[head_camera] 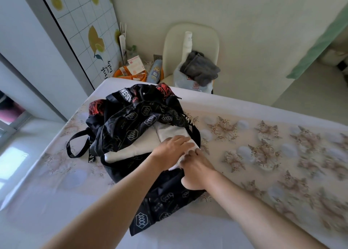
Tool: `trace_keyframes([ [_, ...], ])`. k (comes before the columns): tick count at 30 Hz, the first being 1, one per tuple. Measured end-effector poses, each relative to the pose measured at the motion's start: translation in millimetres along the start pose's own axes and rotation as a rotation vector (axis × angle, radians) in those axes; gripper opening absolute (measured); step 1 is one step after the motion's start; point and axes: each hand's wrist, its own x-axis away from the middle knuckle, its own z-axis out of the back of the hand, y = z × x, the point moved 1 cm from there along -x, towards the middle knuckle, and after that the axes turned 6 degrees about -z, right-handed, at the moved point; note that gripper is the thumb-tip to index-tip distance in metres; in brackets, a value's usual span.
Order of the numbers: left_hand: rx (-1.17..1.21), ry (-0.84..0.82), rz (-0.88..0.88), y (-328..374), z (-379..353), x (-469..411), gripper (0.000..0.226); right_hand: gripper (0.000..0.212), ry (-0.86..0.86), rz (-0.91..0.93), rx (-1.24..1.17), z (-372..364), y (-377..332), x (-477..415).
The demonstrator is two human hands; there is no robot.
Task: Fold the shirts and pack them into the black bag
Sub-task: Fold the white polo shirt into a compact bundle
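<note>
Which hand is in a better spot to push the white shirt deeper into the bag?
Probably the left hand: it lies flat on top of the white shirt inside the black bag opening. The right hand seems to grip the shirt's near edge at the rim.

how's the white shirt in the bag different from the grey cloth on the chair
The white shirt is pale and folded flat inside the black bag. The grey cloth is dark and lies bunched on a plastic bag on the chair. The left hand presses on the white shirt and the right hand grips its edge, while nothing touches the grey cloth. Both are soft fabric.
</note>
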Motion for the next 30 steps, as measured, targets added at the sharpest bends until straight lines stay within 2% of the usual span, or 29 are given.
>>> trace_keyframes([
  [3,-0.202,-0.338,-0.068,-7.9,-8.6,-4.6,0.056,0.041,0.025,-0.02,0.046,7.5,18.1,8.9],
  [5,-0.184,-0.377,-0.054,-13.6,-17.2,2.5,0.057,0.02,0.139,0.059,-0.058,11.1,34.8,10.4],
  [7,-0.13,-0.367,-0.029,-14.5,-23.2,9.5,0.056,0.02,0.263,0.133,-0.098,7.9,45.4,7.3],
  [10,0.146,-0.246,0.036,-9.3,-22.6,13.6,0.048,0.026,0.244,0.093,-0.19,-0.2,47.8,2.5],
  [13,0.364,0.11,0.178,-4.6,-10.9,28.7,0.025,0.027,0.205,0.016,-0.394,5.3,45.7,-8.0],
  [14,0.393,0.159,0.233,-2.5,-6.7,37.8,0.02,0.032,0.21,0.013,-0.409,7.4,42.8,-13.2],
  [16,0.452,0.042,0.331,2.2,-0.2,56.2,0.019,0.045,0.224,0.06,-0.336,11.7,29.5,-23.7],
  [18,0.478,-0.203,0.43,1.7,1.8,71.7,0.025,0.055,0.158,0.117,-0.278,15.9,9.7,-32.1],
  [21,0.355,-0.395,0.482,-4.1,6.4,92.1,0.038,0.056,-0.092,0.083,-0.287,13.5,-7.6,-42.0],
  [24,0.333,-0.546,0.522,-9.7,14.4,104.1,0.047,0.053,-0.165,0.04,-0.238,9.5,-9.0,-46.2],
  [25,0.325,-0.544,0.518,-10.6,18.2,107.1,0.045,0.052,-0.172,0.031,-0.224,10.4,-9.6,-46.3],
  [27,0.393,-0.358,0.529,-11.8,25.8,115.2,0.031,0.051,-0.196,0.015,-0.186,11.8,-12.6,-46.7],
  [29,0.481,-0.142,0.576,-12.6,32.5,126.3,0.044,0.052,-0.24,-0.013,-0.172,11.3,-15.4,-47.6],
  [30,0.481,-0.116,0.59,-12.4,35.3,131.1,0.05,0.054,-0.269,-0.02,-0.164,11.5,-17.1,-47.7],
])
